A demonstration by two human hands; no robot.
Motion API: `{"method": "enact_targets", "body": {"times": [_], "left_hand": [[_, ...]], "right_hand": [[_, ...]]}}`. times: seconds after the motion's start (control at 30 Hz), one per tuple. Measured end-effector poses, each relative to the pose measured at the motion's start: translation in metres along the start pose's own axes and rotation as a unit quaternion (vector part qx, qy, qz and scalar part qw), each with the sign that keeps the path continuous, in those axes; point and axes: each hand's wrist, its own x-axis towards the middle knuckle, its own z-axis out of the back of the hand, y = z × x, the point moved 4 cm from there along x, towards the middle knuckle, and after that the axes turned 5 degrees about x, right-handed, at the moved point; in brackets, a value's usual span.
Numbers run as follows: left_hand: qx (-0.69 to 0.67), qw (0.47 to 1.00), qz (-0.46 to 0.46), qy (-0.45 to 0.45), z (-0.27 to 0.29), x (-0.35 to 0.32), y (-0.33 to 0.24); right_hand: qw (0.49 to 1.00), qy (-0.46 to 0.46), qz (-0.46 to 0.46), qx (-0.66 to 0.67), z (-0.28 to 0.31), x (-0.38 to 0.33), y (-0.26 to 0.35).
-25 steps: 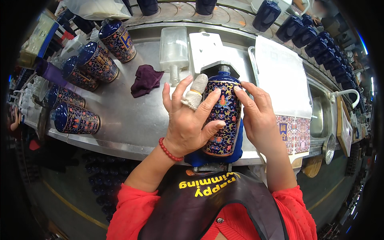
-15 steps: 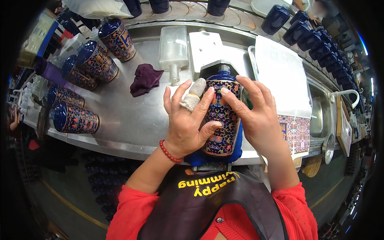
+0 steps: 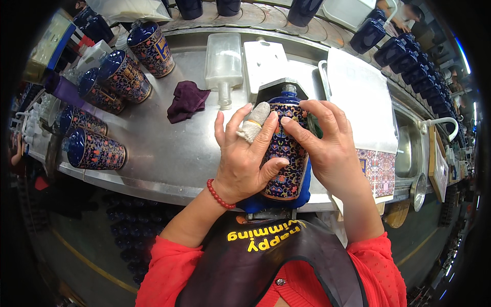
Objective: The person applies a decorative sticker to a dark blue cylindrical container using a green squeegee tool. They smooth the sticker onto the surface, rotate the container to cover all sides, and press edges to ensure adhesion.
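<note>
A dark blue bottle (image 3: 283,176) with a colourful floral pattern lies on a blue pad (image 3: 305,197) in front of me, its neck pointing away. My left hand (image 3: 244,161) is spread at its left side, with the index fingertip and thumb touching the patterned face. A grey cloth cover (image 3: 255,122) wraps one finger of that hand. Around the bottle's upper right side curl the fingers of my right hand (image 3: 330,140), the thumb pressed on its front. Beyond the bottle's neck is a dark angled rest (image 3: 276,87).
Several patterned bottles (image 3: 97,149) stand at the left of the metal table (image 3: 148,128). A purple cloth (image 3: 187,102) and a clear bottle (image 3: 224,64) lie nearer the middle. Printed sheets (image 3: 377,171) are at right, beside a sink (image 3: 407,143). Plain blue bottles (image 3: 305,11) ride a conveyor behind.
The blue bottles on the conveyor have shifted right. Both hands remain on the patterned bottle, with my left index fingertip slightly lower and the right thumb a little closer to it.
</note>
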Motion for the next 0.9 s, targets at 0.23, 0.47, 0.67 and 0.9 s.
{"method": "enact_targets", "body": {"times": [0.23, 0.47, 0.67, 0.9], "left_hand": [[-0.006, 1.0, 0.002, -0.007, -0.001, 0.0012, 0.0002], [-0.014, 1.0, 0.003, -0.007, -0.0016, 0.0009, 0.0], [-0.034, 0.999, 0.012, -0.005, -0.0023, 0.0037, 0.0003], [-0.04, 0.999, 0.012, 0.0, -0.0024, 0.007, 0.0001]], "right_hand": [[1.0, -0.007, -0.006, -0.002, -0.0012, 0.0032, -0.001], [1.0, -0.006, -0.015, 0.019, 0.002, 0.0051, -0.0003], [1.0, -0.02, -0.014, 0.017, -0.0011, 0.0034, -0.0064], [1.0, -0.009, -0.005, -0.006, 0.0012, 0.0081, -0.0079]]}}
